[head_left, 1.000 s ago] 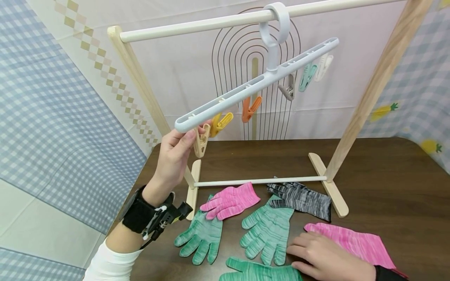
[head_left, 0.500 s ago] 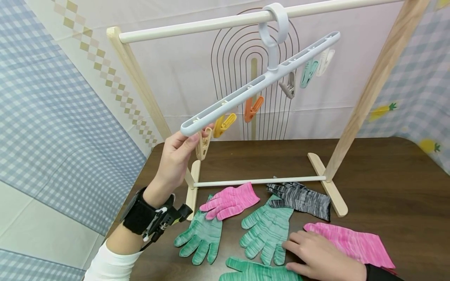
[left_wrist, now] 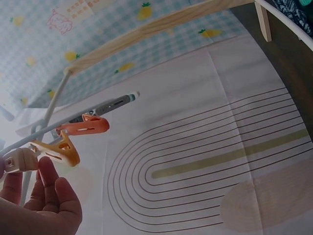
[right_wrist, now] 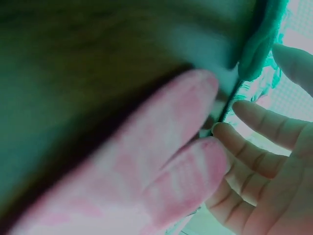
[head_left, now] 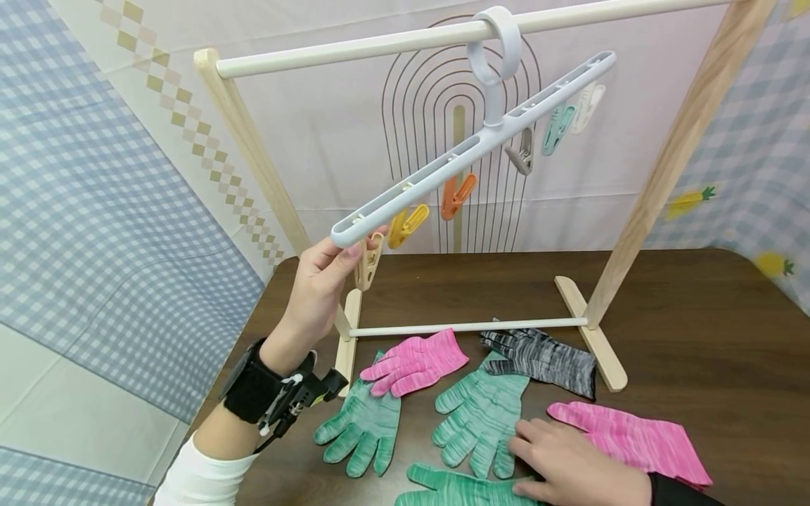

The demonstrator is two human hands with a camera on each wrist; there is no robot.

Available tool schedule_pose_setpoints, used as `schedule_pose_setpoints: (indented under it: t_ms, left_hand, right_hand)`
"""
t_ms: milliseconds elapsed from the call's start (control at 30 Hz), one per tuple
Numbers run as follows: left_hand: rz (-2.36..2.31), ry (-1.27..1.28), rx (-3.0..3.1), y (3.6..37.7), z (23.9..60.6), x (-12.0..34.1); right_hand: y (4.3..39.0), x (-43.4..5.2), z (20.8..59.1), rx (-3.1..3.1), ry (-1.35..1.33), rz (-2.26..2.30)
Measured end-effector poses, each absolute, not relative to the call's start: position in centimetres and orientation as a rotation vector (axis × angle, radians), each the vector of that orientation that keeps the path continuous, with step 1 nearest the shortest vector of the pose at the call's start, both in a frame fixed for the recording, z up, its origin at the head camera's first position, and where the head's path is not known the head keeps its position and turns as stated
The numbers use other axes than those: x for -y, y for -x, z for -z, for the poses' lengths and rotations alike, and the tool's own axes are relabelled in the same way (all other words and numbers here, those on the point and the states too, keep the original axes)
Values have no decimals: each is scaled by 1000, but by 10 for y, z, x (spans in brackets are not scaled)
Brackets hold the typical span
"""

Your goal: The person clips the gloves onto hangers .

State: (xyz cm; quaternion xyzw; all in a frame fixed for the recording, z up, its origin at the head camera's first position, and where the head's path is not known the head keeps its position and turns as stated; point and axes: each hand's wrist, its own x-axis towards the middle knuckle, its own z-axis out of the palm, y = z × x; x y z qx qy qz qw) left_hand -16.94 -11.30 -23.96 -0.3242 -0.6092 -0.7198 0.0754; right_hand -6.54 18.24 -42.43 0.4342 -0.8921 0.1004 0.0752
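Observation:
My left hand [head_left: 316, 284] pinches the beige clothes clip [head_left: 369, 263] beneath the left end of a pale blue hanger [head_left: 481, 144]. The hanger hooks over a white rod and slants up to the right. Yellow [head_left: 408, 226], orange [head_left: 458, 197], grey [head_left: 521, 152], teal [head_left: 559, 130] and white clips [head_left: 588, 107] hang along it. Low on the right, my right hand [head_left: 572, 460] lies with fingers loosely bent, its fingertips by a green glove [head_left: 481, 422]. A pink glove [head_left: 652, 439] lies beside it, close to the fingers in the right wrist view.
A wooden rack with a white rod [head_left: 380, 46] stands on the brown table [head_left: 709, 337]. A second green glove [head_left: 363, 429], a smaller pink glove [head_left: 414, 360], a black-and-grey glove [head_left: 547, 358] and a lower green glove [head_left: 471, 488] lie in front. Patterned cloth [head_left: 126, 211] surrounds the table.
The hanger's left end has moved slightly right and down with my left hand, while its right end has risen. My right hand has shifted a little left over the table.

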Motion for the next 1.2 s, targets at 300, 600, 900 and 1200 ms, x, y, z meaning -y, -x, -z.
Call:
schedule_pose_setpoints:
  t_ms: [300, 600, 900, 1200]
  left_hand:
    - [2177, 943, 1866, 169, 242, 113]
    - [2180, 900, 1899, 169, 245, 113]
    - [2189, 874, 1927, 167, 246, 114]
    - [2214, 840, 1936, 168, 248, 114]
  right_hand:
    - [65, -181, 422, 2714, -1321, -282]
    - [64, -179, 418, 2832, -1313, -263]
    - [66, -176, 417, 3025, -1325, -264]
    - [63, -175, 421, 2968, -1387, -309]
